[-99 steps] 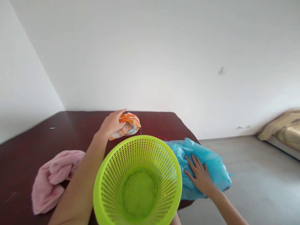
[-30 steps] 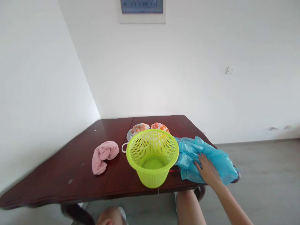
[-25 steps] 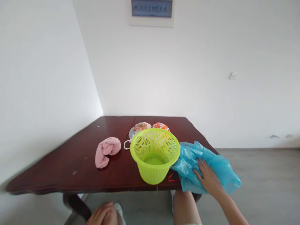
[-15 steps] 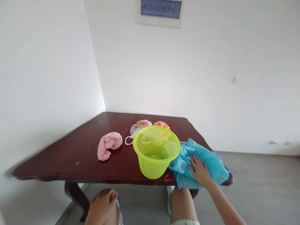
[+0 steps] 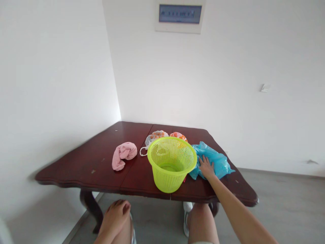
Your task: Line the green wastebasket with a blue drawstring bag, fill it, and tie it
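- Overall bright, soft, diffuse light; exact source can't be told.
- Back wall point(image 5: 213, 74) brightest mid-frame just above the table point(image 5: 86, 162), falling to grey toward the upper right.
- Left wall point(image 5: 56, 84) glows by the corner, greyer further out; soft shadow under the tabletop's left end.
- Faint sheen on the tabletop's far left; small glints on the blue plastic bag point(image 5: 219, 161).
- Floor point(image 5: 279, 203) dull grey, darker below the table.
- Panel point(image 5: 179, 15) markings too soft to read; wall switch point(image 5: 264, 88) smeared.
- Wide-angle stretch toward the sides, tabletop's left end pulled outward; pale blurred patch bottom left.
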The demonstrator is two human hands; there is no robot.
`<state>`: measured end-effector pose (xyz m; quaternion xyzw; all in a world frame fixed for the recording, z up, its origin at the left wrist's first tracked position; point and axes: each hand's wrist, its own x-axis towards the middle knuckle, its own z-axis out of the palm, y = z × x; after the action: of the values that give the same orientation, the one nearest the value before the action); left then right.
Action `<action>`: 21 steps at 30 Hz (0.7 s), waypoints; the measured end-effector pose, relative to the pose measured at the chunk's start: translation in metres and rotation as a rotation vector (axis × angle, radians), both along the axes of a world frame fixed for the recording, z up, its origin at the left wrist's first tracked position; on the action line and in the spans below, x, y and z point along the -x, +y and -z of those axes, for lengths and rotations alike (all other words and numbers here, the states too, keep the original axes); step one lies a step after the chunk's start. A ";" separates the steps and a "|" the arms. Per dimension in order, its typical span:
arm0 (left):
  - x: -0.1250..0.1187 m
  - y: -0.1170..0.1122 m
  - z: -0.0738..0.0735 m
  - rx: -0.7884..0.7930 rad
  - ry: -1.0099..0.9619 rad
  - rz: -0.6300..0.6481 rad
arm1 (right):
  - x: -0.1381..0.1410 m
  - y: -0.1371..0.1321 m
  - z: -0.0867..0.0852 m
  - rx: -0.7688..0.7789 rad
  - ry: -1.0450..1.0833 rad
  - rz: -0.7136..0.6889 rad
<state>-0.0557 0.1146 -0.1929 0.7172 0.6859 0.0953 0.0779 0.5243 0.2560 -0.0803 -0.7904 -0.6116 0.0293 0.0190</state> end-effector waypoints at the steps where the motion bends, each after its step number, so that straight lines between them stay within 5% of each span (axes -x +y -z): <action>1: 0.001 0.000 0.000 0.001 0.001 0.000 | 0.000 0.004 -0.001 0.000 0.006 0.008; 9: -0.004 -0.001 -0.016 0.062 0.020 -0.018 | 0.005 0.013 -0.007 0.008 0.049 0.044; 21: -0.010 -0.002 -0.020 0.056 0.040 0.000 | 0.041 -0.027 -0.012 0.003 0.043 -0.009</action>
<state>-0.0458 0.1123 -0.1725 0.7166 0.6896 0.0618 0.0844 0.4832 0.2291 -0.0685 -0.7870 -0.6144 0.0475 0.0307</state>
